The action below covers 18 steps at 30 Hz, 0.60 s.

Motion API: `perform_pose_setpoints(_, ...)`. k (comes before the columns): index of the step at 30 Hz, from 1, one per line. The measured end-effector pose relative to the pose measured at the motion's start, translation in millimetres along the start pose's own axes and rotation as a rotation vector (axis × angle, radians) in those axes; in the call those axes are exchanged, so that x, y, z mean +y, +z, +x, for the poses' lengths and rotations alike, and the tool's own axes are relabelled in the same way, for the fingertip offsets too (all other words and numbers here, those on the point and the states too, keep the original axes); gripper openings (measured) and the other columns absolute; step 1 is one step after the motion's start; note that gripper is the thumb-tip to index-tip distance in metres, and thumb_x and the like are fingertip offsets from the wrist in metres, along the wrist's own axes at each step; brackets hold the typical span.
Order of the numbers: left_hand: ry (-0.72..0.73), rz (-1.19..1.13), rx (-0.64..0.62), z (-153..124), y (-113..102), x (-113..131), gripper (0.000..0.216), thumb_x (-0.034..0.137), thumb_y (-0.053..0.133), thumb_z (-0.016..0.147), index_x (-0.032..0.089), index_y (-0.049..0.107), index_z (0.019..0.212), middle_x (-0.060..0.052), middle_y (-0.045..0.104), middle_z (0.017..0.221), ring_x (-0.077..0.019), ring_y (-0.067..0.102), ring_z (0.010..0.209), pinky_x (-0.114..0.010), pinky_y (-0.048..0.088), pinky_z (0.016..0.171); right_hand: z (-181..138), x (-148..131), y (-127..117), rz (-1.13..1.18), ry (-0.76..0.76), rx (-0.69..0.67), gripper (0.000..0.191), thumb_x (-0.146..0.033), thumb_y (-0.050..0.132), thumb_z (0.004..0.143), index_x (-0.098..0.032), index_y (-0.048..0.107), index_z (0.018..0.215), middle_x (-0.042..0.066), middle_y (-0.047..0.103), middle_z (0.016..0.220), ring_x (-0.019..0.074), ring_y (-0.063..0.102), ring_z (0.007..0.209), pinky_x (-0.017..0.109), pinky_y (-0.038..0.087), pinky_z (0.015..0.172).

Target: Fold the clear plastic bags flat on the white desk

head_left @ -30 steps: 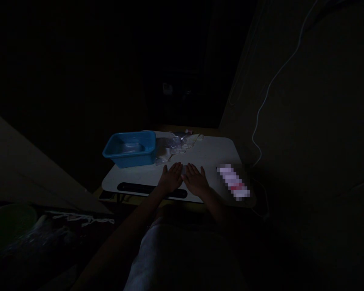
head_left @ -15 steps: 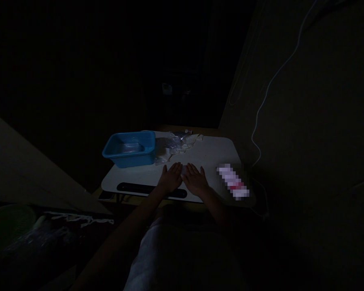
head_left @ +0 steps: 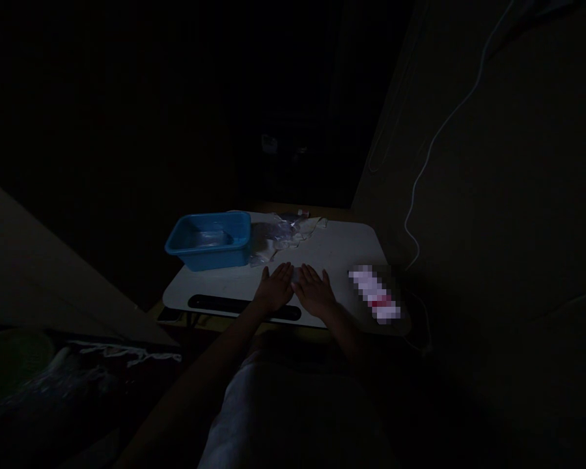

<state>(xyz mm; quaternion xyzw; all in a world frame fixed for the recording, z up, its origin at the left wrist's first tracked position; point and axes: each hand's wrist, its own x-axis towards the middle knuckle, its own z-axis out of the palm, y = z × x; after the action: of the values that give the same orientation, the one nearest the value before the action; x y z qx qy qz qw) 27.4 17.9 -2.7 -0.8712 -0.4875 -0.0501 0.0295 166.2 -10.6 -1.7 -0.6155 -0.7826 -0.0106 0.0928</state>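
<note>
Both hands lie palm down, side by side, near the front of a small white table (head_left: pixel 342 251). My left hand (head_left: pixel 275 286) is flat with its fingers stretched forward. My right hand (head_left: pixel 314 290) lies the same way, its thumb out toward the other hand. Between them shows a small pale, flat piece (head_left: pixel 295 275), mostly covered by the fingers; its kind is too dark to make out. Behind the hands, crumpled clear plastic (head_left: pixel 286 229) and pale cloth-like material (head_left: pixel 264 251) lie on the tabletop.
A blue plastic basin (head_left: pixel 215 257) with something clear inside stands at the table's left. A blurred-out bright rectangle (head_left: pixel 376 293) lies at the right edge. A black slotted strip (head_left: pixel 224 304) runs along the front. A white cable (head_left: pixel 427 153) hangs along the right wall.
Both hands stay in nearly the same place, flat on the table. The view has shifted very slightly; nothing has been picked up or let go.
</note>
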Motion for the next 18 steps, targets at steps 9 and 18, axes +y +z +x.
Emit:
perform_pose_setpoints(9,0.005,-0.015,0.005,-0.8,-2.3,0.3,0.051,0.029,0.027,0.087,0.015,0.027,0.136,-0.012,0.026,0.142,-0.0243,0.024,0.130,-0.054,0.021,0.100,0.4,0.3,2.6,-0.017,-0.001,0.016,0.057,-0.045,0.012,0.090,-0.015,0.029,0.135,0.009,0.027,0.142,0.0202,0.019,0.132,0.050,0.010,0.104)
perform_pose_setpoints(18,0.014,-0.004,0.005,-2.5,-5.2,0.9,0.050,0.028,0.026,0.087,0.013,0.028,0.135,-0.012,0.026,0.142,-0.0232,0.024,0.130,-0.053,0.022,0.100,0.6,0.3,0.9,-0.008,-0.004,0.002,0.057,-0.045,0.011,0.090,-0.015,0.027,0.135,0.010,0.026,0.143,0.0198,0.018,0.132,0.050,0.009,0.104)
